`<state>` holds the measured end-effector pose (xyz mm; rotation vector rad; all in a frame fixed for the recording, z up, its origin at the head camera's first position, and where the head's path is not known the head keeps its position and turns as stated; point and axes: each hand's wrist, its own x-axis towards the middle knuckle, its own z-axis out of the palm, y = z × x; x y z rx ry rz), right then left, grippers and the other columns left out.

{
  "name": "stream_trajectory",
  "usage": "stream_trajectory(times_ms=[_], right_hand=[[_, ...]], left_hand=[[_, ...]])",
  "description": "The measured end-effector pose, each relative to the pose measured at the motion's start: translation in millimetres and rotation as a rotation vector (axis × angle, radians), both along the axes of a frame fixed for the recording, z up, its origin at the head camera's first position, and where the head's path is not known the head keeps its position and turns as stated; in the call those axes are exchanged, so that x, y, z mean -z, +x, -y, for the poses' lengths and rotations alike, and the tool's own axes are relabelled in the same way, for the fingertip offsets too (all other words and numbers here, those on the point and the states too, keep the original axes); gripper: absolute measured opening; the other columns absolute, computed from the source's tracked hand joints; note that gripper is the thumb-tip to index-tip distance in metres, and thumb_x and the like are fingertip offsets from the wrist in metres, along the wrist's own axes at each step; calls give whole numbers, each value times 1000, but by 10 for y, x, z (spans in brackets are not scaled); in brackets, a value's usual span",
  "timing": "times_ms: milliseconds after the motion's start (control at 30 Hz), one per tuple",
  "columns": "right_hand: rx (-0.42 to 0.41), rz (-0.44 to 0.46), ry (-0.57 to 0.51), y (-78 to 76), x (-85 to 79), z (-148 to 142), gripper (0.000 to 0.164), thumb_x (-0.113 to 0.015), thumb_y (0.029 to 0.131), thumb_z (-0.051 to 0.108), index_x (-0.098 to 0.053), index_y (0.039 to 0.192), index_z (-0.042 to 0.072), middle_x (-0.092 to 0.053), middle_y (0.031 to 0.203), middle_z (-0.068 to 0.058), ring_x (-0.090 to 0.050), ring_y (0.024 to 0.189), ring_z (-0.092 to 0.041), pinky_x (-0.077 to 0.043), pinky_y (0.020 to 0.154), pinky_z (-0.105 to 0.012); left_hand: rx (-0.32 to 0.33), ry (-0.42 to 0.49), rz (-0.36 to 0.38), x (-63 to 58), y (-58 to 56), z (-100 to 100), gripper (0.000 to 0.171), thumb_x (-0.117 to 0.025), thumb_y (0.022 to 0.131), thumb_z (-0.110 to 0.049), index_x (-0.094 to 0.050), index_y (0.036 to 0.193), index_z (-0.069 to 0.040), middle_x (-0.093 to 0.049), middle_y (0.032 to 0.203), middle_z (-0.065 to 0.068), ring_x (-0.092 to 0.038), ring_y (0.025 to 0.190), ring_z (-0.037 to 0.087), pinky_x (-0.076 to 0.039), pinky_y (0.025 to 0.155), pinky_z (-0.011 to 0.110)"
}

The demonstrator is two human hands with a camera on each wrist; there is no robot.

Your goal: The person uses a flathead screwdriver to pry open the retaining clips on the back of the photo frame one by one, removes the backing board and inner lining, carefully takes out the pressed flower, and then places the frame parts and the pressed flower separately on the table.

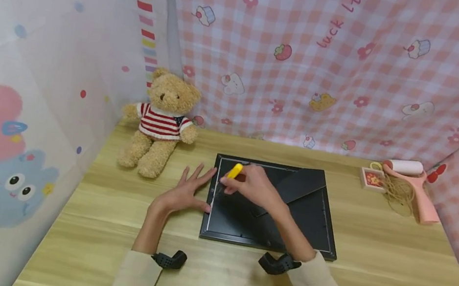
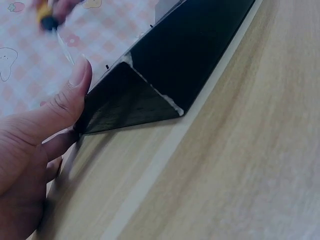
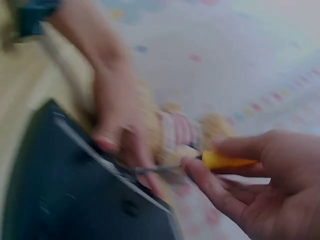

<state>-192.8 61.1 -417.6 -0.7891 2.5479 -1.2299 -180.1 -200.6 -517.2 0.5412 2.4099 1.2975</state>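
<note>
A black picture frame (image 1: 240, 221) lies face down on the wooden table, its back panel and folded support leg (image 1: 303, 187) showing. My left hand (image 1: 180, 196) spreads its fingers against the frame's left edge; the thumb touches the side in the left wrist view. Between thumb and fingers, my right hand (image 1: 259, 190) pinches a screwdriver (image 1: 234, 170) with a yellow handle. In the right wrist view, the metal shaft (image 3: 157, 170) points at the frame's inner edge, close to the left fingers. Blur there hides exactly what the tip touches.
Left of the frame sits a teddy bear (image 1: 162, 123) in a striped sweater. At the back right lie a pink-handled lint roller (image 1: 422, 196), a coil of twine (image 1: 398, 192) and a small box (image 1: 372, 179). Patterned cloth (image 1: 345, 81) hangs behind the table.
</note>
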Motion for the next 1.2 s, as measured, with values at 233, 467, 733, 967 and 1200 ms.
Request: stream_trajectory(times_ms=[233,467,733,967,1200], right_hand=[[257,-7,-146,-250,-72,-972,28,-59,115,17,-71,119,-7,-72,117,-26,-60,91,-14,-49,78,-21],[338,105,118,-549,4,-1969,42,-49,117,11,-55,147,-17,-58,143,-44,-62,124,-53,-55,95,-48],[249,255,89,-745,347,-2370,46,-54,113,4,-50,155,-15,-61,131,-40,-50,72,-16,-44,61,-29],[204,224,133,-738,405,-2385,41,-53,107,-4,-56,145,-18,-57,100,-19,-45,67,-13,-39,61,-27],[152,97,292,-604,417,-2476,19,-61,99,-6,-67,114,-14,-61,89,-16,-50,71,-17,-41,63,-27]], left_hand=[[23,-19,2,-4,88,-3,115,-85,91,-50,-15,178,-20,1,184,21,22,167,47,12,131,72],[64,-16,-34,-25,544,-128,103,-68,106,-51,-9,177,-6,-2,184,23,5,170,43,3,138,58],[46,-13,-226,82,984,-332,117,-74,101,-53,-5,170,13,1,177,41,1,166,56,17,132,23],[-26,-33,-297,65,1009,-376,103,-71,104,-42,-15,169,15,-11,175,41,-12,164,59,11,133,20],[-115,-150,-328,-126,860,-326,83,-79,97,-17,-39,162,15,-40,166,39,-36,158,56,-24,131,70]])
